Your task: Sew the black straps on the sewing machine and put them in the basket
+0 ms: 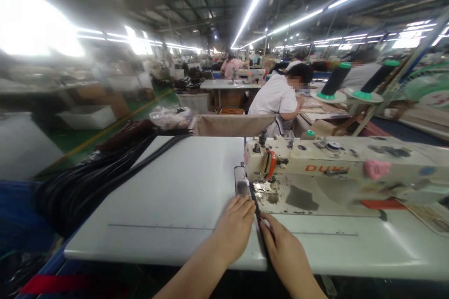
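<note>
A narrow black strip [260,238] runs from the table's front edge up to the needle area of a sewing machine [329,163]. My left hand [235,224] lies along the strip's left side, fingers stretched flat, tips just in front of the metal needle plate [242,188]. On the other side my right hand [282,243] grips the strip between thumb and fingers, closer to the table edge. A small pale glint shows between its fingers; I cannot make out what it is. The strip's far end is hidden under the machine head.
Many long black strips [87,187] drape over the table's [168,173] left side. Thread cones [336,79] stand behind the machine. A person in a white shirt [271,96] bends over work beyond a fabric-lined bin [231,125]. An orange strip [383,204] lies on the machine bed.
</note>
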Demonstrator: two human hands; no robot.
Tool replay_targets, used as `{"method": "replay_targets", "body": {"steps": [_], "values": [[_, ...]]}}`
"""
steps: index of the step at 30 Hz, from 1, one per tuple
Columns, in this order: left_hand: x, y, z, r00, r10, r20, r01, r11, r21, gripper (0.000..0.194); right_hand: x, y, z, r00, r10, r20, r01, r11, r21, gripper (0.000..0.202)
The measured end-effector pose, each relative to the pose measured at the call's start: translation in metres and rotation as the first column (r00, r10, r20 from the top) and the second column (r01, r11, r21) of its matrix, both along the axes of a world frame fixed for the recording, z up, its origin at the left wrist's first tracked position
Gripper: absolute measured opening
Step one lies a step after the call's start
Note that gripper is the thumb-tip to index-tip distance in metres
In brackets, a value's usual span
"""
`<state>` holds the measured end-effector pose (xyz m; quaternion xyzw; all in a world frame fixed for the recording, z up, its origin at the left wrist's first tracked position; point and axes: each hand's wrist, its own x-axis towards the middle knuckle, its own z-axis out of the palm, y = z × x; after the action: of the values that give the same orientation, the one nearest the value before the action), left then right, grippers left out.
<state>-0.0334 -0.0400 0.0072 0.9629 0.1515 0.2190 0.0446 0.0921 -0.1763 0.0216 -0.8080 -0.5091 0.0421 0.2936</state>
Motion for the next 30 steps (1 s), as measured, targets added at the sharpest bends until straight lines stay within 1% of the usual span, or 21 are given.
{"method": "replay_targets", "body": {"steps": [3, 6, 8, 10, 13, 17, 20, 23, 27, 30], "values": [[0.0, -0.001, 0.008, 0.996, 0.05, -0.073, -0.052, 0.999, -0.015, 0.048, 0.009, 0.003, 0.001, 0.985, 0.013, -0.17, 0.002, 0.996, 0.089, 0.035], [0.0, -0.001, 0.015, 0.989, 0.057, -0.138, -0.059, 0.998, -0.013, 0.059, 0.017, 0.005, -0.001, 0.948, 0.045, -0.314, 0.012, 0.984, 0.176, 0.033], [0.0, -0.001, 0.017, 0.988, 0.048, -0.146, -0.049, 0.999, -0.005, 0.061, 0.021, 0.005, -0.004, 0.925, 0.058, -0.377, 0.026, 0.976, 0.214, 0.034], [0.0, -0.001, 0.017, 0.989, 0.045, -0.14, -0.046, 0.999, -0.006, 0.061, 0.025, 0.005, -0.006, 0.906, 0.074, -0.418, 0.025, 0.974, 0.225, 0.035], [0.0, -0.002, 0.016, 0.991, 0.042, -0.128, -0.045, 0.999, -0.013, 0.061, 0.027, 0.004, -0.009, 0.882, 0.094, -0.462, 0.014, 0.974, 0.224, 0.038], [0.0, -0.001, 0.015, 0.99, 0.042, -0.132, -0.042, 0.999, -0.004, 0.06, 0.026, 0.005, -0.007, 0.867, 0.091, -0.49, 0.041, 0.967, 0.253, 0.043], [0.0, -0.001, 0.014, 0.992, 0.035, -0.124, -0.036, 0.999, -0.001, 0.06, 0.025, 0.006, -0.002, 0.861, 0.088, -0.501, 0.042, 0.969, 0.242, 0.042], [0.0, 0.0, 0.012, 0.994, 0.032, -0.1, -0.033, 0.999, -0.007, 0.063, 0.024, 0.005, 0.005, 0.855, 0.077, -0.512, 0.029, 0.98, 0.195, 0.039], [0.001, 0.0, 0.007, 0.996, 0.029, -0.088, -0.03, 1.0, -0.003, 0.063, 0.02, 0.004, 0.012, 0.848, 0.046, -0.528, 0.056, 0.983, 0.176, 0.038], [0.002, 0.0, 0.004, 0.995, 0.032, -0.095, -0.031, 0.999, 0.019, 0.062, 0.017, 0.003, 0.018, 0.84, 0.043, -0.541, 0.059, 0.984, 0.17, 0.033]]}}
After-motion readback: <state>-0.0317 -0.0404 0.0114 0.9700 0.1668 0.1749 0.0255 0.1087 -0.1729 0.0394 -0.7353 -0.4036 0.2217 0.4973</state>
